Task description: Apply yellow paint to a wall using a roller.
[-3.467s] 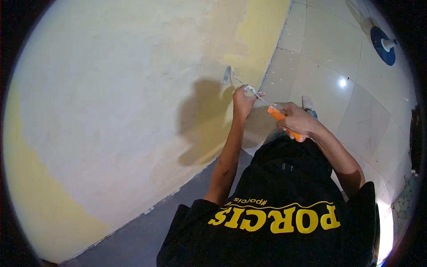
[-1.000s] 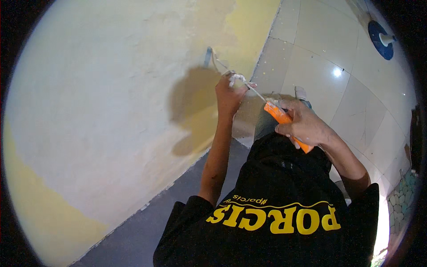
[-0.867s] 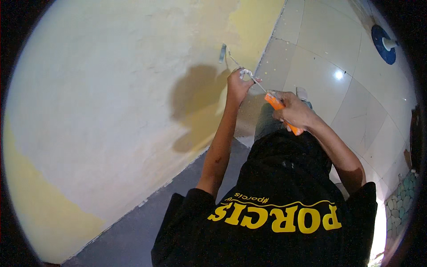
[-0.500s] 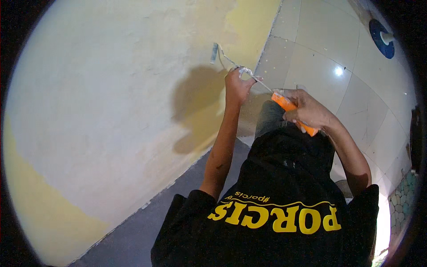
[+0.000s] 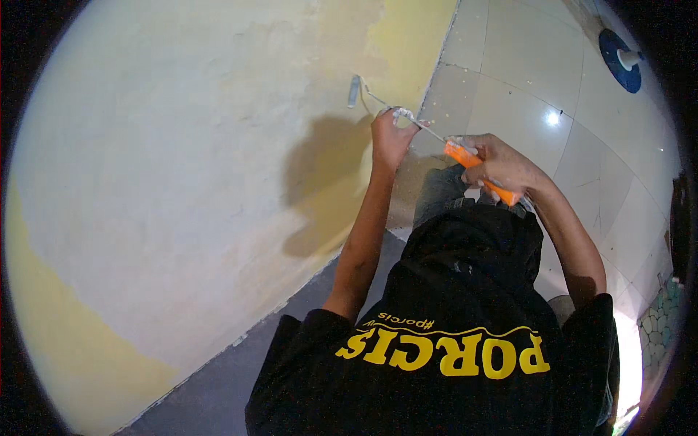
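A small paint roller [image 5: 353, 92] with a narrow grey sleeve is at the wall, close to a patch of yellow. From it a thin bent metal rod runs down to an orange handle [image 5: 457, 152]. My right hand [image 5: 502, 167] is wrapped round that handle, with pale smears on the fingers. Farther up, my left hand [image 5: 392, 138] closes its thumb and fingers about the rod, and whitish paint marks those fingertips. The wall [image 5: 203, 138] shows a broad whitish coat with yellow along its edges. My left arm's shadow falls on it.
Glossy beige floor tiles [image 5: 523, 94] lie to the right, dotted with pale specks near the wall's foot. A dark blue disc with a white post [image 5: 620, 62] stands far right. Grey floor [image 5: 225, 385] borders the wall at lower left. Green pebble-like paving [image 5: 660, 316] shows at the right edge.
The roller's sleeve sits slightly lower and farther right in the picture. Both hands keep the same hold, with the right hand and handle a little higher.
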Action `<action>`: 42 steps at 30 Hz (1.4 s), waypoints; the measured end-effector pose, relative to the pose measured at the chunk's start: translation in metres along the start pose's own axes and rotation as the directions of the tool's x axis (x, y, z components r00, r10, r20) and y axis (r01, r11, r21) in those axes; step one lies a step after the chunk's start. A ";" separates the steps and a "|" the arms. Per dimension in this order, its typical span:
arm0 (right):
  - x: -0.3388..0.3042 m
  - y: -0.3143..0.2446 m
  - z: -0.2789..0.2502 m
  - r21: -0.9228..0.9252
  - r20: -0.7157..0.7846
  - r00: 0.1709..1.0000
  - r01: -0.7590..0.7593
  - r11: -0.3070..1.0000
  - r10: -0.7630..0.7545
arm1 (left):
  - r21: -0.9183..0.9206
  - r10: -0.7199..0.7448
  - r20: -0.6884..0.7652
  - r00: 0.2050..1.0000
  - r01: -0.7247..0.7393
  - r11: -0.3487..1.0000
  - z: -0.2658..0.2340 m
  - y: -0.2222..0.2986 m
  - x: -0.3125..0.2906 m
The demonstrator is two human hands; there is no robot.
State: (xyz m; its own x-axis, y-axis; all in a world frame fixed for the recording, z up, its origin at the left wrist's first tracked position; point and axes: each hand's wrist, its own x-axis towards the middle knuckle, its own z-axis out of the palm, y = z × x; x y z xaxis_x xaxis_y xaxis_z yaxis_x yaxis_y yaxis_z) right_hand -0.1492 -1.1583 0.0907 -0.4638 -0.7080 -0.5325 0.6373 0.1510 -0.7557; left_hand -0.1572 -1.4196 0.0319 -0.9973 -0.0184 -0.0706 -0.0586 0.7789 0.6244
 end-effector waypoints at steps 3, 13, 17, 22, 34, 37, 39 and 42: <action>0.024 0.018 0.000 0.017 -0.023 1.000 -0.001 1.000 0.001 | -0.007 -0.191 0.131 0.973 0.194 0.981 0.016 -0.013 0.009; 0.077 0.056 0.016 0.060 -0.158 0.987 0.034 0.998 -0.024 | 0.004 -0.142 0.055 0.988 0.142 0.990 0.057 -0.084 0.013; 0.100 0.077 0.017 0.082 -0.127 0.992 0.033 0.996 -0.022 | 0.036 -0.083 0.078 0.993 0.080 0.996 0.076 -0.101 0.015; 0.079 0.072 0.011 -0.022 -0.173 0.985 -0.017 1.000 0.013 | 0.162 -0.012 0.102 0.995 -0.004 0.987 0.069 -0.081 0.011; 0.071 0.072 -0.016 0.017 -0.083 0.991 -0.105 0.994 0.106 | 0.276 -0.110 0.221 0.969 0.046 0.960 0.056 -0.057 0.010; 0.069 0.081 -0.017 0.043 -0.036 0.999 0.008 0.999 -0.007 | 0.332 -0.142 0.226 0.964 0.061 0.941 0.049 -0.056 0.009; 0.064 0.082 -0.016 -0.011 -0.029 0.999 0.034 0.999 -0.034 | 0.319 -0.085 0.232 0.969 0.007 0.948 0.036 -0.057 0.008; 0.061 0.078 -0.011 0.175 0.046 0.999 -0.023 0.984 0.016 | 0.464 -0.106 0.202 0.974 0.000 0.886 0.030 -0.057 0.002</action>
State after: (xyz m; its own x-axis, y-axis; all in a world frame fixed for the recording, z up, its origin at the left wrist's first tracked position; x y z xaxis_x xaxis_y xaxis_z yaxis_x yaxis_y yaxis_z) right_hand -0.1345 -1.1826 -0.0050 -0.4249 -0.7367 -0.5260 0.7459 0.0444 -0.6646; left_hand -0.1546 -1.4456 -0.0272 -0.9561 0.0259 -0.2919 -0.0321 0.9808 0.1922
